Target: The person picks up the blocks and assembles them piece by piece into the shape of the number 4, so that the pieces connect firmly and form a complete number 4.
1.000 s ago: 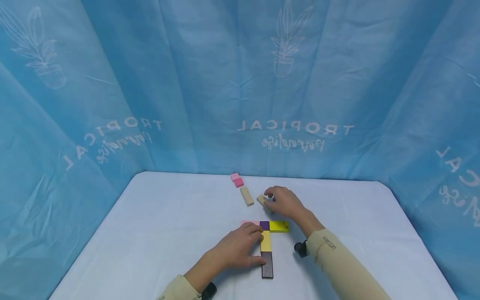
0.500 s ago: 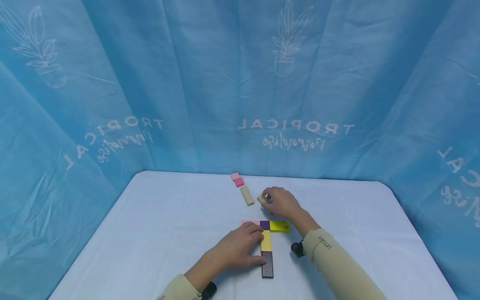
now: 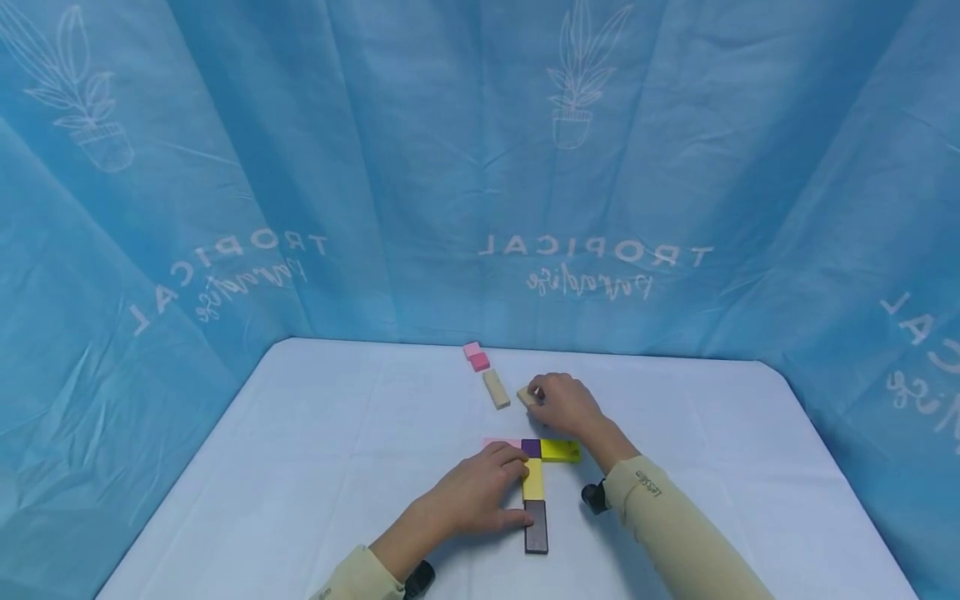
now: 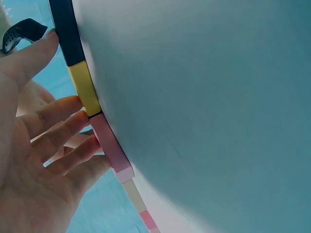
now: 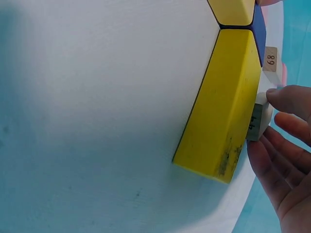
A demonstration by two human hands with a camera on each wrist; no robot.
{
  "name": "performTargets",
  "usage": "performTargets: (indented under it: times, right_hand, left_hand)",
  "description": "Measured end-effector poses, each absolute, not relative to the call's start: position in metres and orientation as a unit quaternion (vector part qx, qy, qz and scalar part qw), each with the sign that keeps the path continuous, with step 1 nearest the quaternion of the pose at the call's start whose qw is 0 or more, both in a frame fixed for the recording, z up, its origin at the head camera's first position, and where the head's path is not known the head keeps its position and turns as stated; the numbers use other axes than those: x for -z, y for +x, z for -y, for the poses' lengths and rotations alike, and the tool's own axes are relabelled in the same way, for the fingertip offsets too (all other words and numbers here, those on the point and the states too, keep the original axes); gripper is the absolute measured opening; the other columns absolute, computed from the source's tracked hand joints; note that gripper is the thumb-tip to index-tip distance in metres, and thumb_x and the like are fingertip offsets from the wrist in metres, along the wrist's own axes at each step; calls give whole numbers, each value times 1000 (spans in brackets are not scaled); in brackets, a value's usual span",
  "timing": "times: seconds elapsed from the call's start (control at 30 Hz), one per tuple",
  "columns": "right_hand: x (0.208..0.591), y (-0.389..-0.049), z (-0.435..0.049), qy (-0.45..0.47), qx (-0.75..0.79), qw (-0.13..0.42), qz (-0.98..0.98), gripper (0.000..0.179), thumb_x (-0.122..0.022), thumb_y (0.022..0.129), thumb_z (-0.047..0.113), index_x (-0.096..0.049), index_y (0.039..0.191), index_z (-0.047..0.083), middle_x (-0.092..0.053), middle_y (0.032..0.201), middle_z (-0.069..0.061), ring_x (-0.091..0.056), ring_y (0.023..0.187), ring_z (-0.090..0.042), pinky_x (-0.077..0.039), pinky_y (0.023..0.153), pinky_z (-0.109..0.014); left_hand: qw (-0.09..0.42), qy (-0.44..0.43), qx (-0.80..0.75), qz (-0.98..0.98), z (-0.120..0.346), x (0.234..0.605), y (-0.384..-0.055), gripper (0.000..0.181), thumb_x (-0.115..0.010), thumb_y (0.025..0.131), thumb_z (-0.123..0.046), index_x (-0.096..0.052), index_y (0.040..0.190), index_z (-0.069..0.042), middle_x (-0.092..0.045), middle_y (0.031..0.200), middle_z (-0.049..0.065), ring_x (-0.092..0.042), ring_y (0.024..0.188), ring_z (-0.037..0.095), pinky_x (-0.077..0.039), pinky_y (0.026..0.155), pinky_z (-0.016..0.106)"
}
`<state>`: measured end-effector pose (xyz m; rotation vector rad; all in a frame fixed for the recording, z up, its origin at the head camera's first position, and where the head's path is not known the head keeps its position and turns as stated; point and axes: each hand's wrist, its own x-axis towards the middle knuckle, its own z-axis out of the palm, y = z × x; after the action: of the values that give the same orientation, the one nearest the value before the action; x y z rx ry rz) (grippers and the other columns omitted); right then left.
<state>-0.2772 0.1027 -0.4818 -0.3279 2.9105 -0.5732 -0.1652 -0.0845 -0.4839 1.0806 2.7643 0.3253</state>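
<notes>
My right hand point(image 3: 566, 407) pinches a plain wooden block point(image 3: 523, 396) between thumb and fingers. In the right wrist view the block's numbered end point(image 5: 254, 122) shows just beyond a bright yellow block point(image 5: 218, 102); my hand hides much of its length. My left hand point(image 3: 480, 492) lies with fingers spread at the left side of a joined row. Its thumb touches the dark block point(image 3: 537, 537), and fingertips reach the paler yellow block point(image 3: 533, 479) and pink block point(image 4: 112, 143). A purple block point(image 3: 531, 448) sits where the pink and yellow blocks meet, forming a T shape.
A second wooden block point(image 3: 497, 389) lies left of the held one. Beyond it are a deep pink block point(image 3: 479, 362) and a light pink block point(image 3: 472, 349), near the back edge of the white table point(image 3: 360, 400). Blue printed curtains point(image 3: 420, 167) enclose the table.
My right hand has shifted slightly toward the wooden block and its fingers have drawn in around it, covering more of it. The left hand and the joined row stay put.
</notes>
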Motion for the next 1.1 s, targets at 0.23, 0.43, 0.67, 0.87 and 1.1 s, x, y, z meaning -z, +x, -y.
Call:
performTargets:
  times: [0.23,0.43,0.67,0.87,1.1]
  right_hand:
    - [479,-275,-101,-110,191,66,-973,32,-73,84,30,-70,112,13,-64,97,-1,-55,81,-18,-51,80,-36]
    - [483,-273,-98,-106,188,52,-975,29,-73,84,31,-72,107,14,-65,95,-1,-56,81,-17,-51,80,-36]
    - [484,-268,-93,-98,205,49,-973,28,-73,84,31,-71,105,13,-62,89,1,-54,75,-15,-50,73,-31]
    - [483,-264,-87,-86,205,47,-974,27,-72,83,30,-70,103,12,-58,85,1,-53,71,-16,-48,64,-28]
    - [484,-262,-79,-61,199,47,-977,24,-74,82,29,-68,97,12,-56,82,-1,-52,71,-17,-47,63,-27]
  left_hand:
    - [79,360,-105,-923,84,483,-165,65,-61,80,-67,-61,125,-20,-50,134,-7,-42,126,10,-42,100,34]
    - [82,362,-112,-922,84,482,-166,64,-62,80,-66,-61,125,-19,-50,134,-7,-42,126,10,-42,99,34]
    - [82,363,-111,-921,85,482,-165,64,-62,80,-66,-61,125,-19,-50,133,-7,-42,125,10,-42,99,34]
    - [84,361,-108,-923,85,482,-165,65,-61,81,-66,-61,126,-19,-49,135,-6,-40,128,11,-41,101,34]
    - [81,363,-108,-922,85,482,-166,66,-61,81,-66,-60,127,-19,-50,135,-6,-40,128,11,-40,102,34]
